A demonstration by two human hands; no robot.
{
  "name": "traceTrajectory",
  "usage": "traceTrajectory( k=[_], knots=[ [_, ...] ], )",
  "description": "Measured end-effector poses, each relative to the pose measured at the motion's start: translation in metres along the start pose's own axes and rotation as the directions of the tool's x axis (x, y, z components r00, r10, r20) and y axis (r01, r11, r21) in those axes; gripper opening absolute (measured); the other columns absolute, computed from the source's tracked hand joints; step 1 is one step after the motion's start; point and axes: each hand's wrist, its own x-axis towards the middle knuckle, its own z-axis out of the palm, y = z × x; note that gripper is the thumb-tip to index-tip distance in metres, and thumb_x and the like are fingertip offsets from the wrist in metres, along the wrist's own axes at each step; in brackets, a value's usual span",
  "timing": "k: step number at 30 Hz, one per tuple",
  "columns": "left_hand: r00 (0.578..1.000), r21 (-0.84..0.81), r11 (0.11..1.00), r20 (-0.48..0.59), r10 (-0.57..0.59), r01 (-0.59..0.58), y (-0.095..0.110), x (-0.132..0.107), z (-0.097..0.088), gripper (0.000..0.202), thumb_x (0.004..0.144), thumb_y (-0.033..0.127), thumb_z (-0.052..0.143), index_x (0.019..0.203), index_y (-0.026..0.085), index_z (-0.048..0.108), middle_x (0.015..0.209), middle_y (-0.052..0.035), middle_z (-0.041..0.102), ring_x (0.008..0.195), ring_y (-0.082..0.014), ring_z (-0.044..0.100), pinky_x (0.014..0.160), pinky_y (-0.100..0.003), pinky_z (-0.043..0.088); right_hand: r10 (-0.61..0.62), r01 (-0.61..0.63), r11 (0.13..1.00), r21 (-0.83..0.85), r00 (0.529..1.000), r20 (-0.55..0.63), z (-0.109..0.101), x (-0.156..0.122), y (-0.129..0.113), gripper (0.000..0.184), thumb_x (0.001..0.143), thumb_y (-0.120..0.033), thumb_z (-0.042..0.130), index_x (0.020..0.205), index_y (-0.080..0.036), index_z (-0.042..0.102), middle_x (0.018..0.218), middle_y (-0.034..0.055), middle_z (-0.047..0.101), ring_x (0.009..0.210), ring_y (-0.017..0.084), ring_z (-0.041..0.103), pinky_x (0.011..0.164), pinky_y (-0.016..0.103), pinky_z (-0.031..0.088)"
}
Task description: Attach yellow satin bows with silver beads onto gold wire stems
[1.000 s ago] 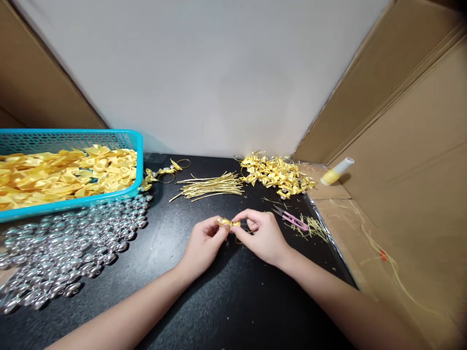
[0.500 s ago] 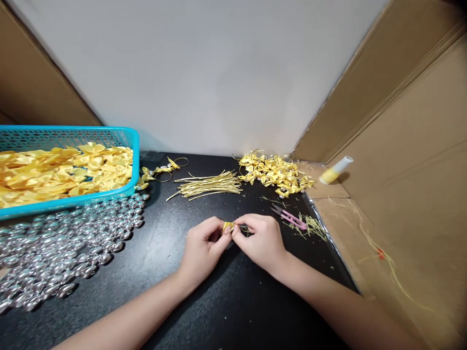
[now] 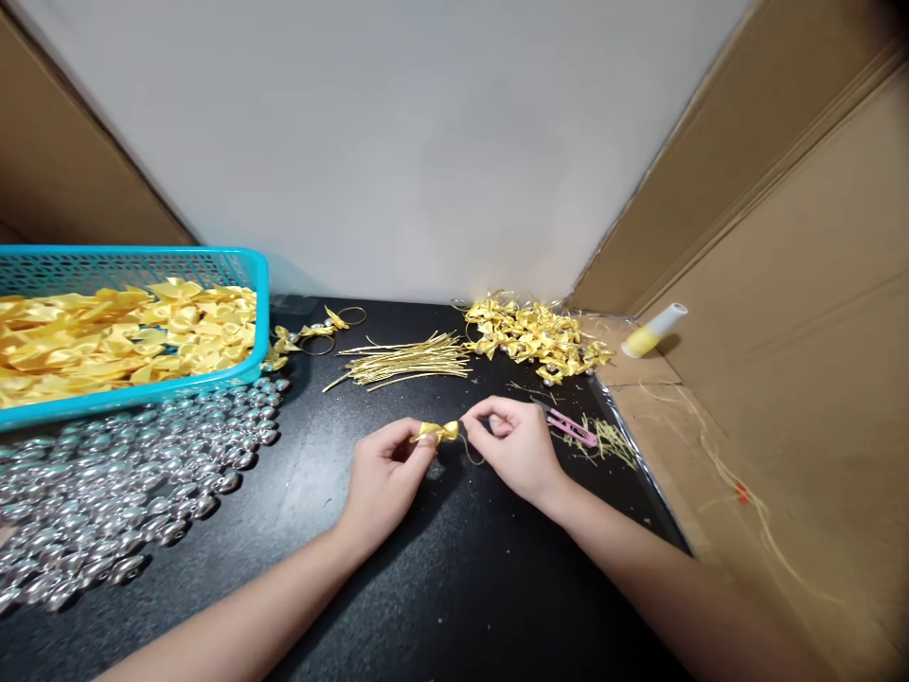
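A small yellow ribbon bow (image 3: 446, 431) is pinched by its left end between the thumb and forefinger of my left hand (image 3: 387, 474). From the bow a thin gold cord (image 3: 472, 453) curves down in a loose loop towards the right. My right hand (image 3: 518, 450) is closed in a pinch on this cord, just right of the bow; the exact grip point is too small to see clearly. Behind the hands lies a bundle of cut gold cords (image 3: 408, 360). Pink-handled thread snips (image 3: 574, 429) lie just beyond my right hand, their blades partly hidden by it.
At left a turquoise basket (image 3: 262, 313) holds many yellow bows, with shiny silver beads (image 3: 142, 483) spread before it. A heap of finished-looking bows (image 3: 532, 336) sits at the back right. Cord scraps (image 3: 614, 443) and a thread cone (image 3: 653, 332) are at right, beside cardboard walls (image 3: 802, 284).
My hands have drawn slightly apart. The bow, earlier mostly covered by fingers of both hands, now shows more fully in my left hand, and my right fingers have come off it.
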Motion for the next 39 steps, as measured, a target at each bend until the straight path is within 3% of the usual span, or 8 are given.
traceTrajectory(
  k=[10,14,19,27,31,35,37,39],
  knots=[
    [0.998,-0.07,0.996,-0.006,-0.062,0.061,0.0,0.002,0.001,0.028,0.078,0.037,0.056,0.06,0.015,0.06,0.054,0.0013,0.056,0.053,-0.0112,0.048,0.051,-0.021,0.035,-0.075,-0.097,0.859,0.502,0.947,0.312,-0.078,0.005,-0.053,0.015,0.088,-0.03,0.056,0.078,-0.019,0.06,0.056,-0.0057,0.038,0.049,0.008,0.033,0.05,0.024,0.028],
    [0.996,-0.066,0.994,-0.032,-0.085,0.083,-0.001,0.003,0.002,0.026,0.076,0.035,0.055,0.059,0.015,0.058,0.052,0.0022,0.053,0.05,-0.0107,0.045,0.049,-0.021,0.032,-0.162,0.03,0.759,0.65,0.976,0.144,-0.106,-0.006,-0.073,0.011,0.088,-0.029,0.062,0.078,-0.023,0.062,0.054,-0.0062,0.027,0.046,0.009,0.026,0.047,0.025,0.029],
    [0.995,-0.063,0.994,-0.035,-0.093,0.091,-0.003,0.002,0.003,0.023,0.075,0.032,0.056,0.059,0.016,0.058,0.052,0.0023,0.053,0.05,-0.0108,0.046,0.049,-0.022,0.032,-0.158,0.12,0.785,0.607,0.987,0.009,-0.126,-0.013,-0.081,0.014,0.083,-0.033,0.069,0.073,-0.027,0.061,0.051,-0.0053,0.019,0.044,0.011,0.02,0.04,0.027,0.02],
    [0.987,0.09,0.988,0.087,-0.137,0.129,0.003,0.009,-0.004,0.029,0.078,0.034,0.05,0.057,0.016,0.058,0.054,0.0002,0.058,0.053,-0.0122,0.051,0.052,-0.021,0.035,-0.164,0.147,0.814,0.561,0.986,-0.021,-0.115,-0.009,-0.076,0.011,0.083,-0.034,0.069,0.077,-0.027,0.065,0.05,-0.0042,0.03,0.047,0.011,0.03,0.044,0.027,0.027],
    [0.93,0.168,0.967,0.285,-0.231,0.189,0.007,0.021,-0.017,0.033,0.077,0.036,0.054,0.051,0.016,0.062,0.049,-0.0013,0.061,0.04,-0.0103,0.045,0.042,-0.02,0.029,-0.187,0.153,0.876,0.457,0.982,0.031,-0.098,-0.006,-0.068,0.011,0.086,-0.032,0.065,0.079,-0.025,0.068,0.077,0.0014,0.055,0.058,0.01,0.045,0.047,0.025,0.035],
    [0.863,0.264,0.937,0.391,-0.32,0.227,0.01,0.031,-0.031,0.037,0.078,0.044,0.055,0.054,0.017,0.066,0.048,-0.0028,0.062,0.032,-0.0103,0.042,0.036,-0.021,0.025,-0.217,0.191,0.878,0.439,0.976,0.011,-0.091,-0.001,-0.059,0.009,0.086,-0.032,0.065,0.081,-0.026,0.069,0.087,0.0014,0.055,0.061,0.01,0.045,0.048,0.024,0.037],
    [0.921,0.372,0.922,0.311,-0.235,0.11,0.019,0.03,-0.038,0.041,0.078,0.047,0.057,0.048,0.018,0.059,0.042,-0.001,0.055,0.034,-0.0111,0.041,0.038,-0.022,0.024,-0.214,0.196,0.87,0.452,0.977,-0.011,-0.088,0.001,-0.057,0.006,0.086,-0.032,0.066,0.083,-0.027,0.07,0.082,0.0003,0.056,0.062,0.01,0.048,0.05,0.023,0.041],
    [0.99,0.469,0.877,0.136,0.039,-0.099,0.034,0.024,-0.042,0.037,0.076,0.044,0.062,0.05,0.019,0.056,0.043,0.0007,0.05,0.041,-0.0127,0.043,0.043,-0.023,0.028,-0.216,0.196,0.861,0.47,0.976,-0.012,-0.084,0.0,-0.056,0.003,0.083,-0.029,0.069,0.083,-0.027,0.071,0.08,-0.0005,0.06,0.063,0.01,0.052,0.054,0.023,0.045]
  ],
)
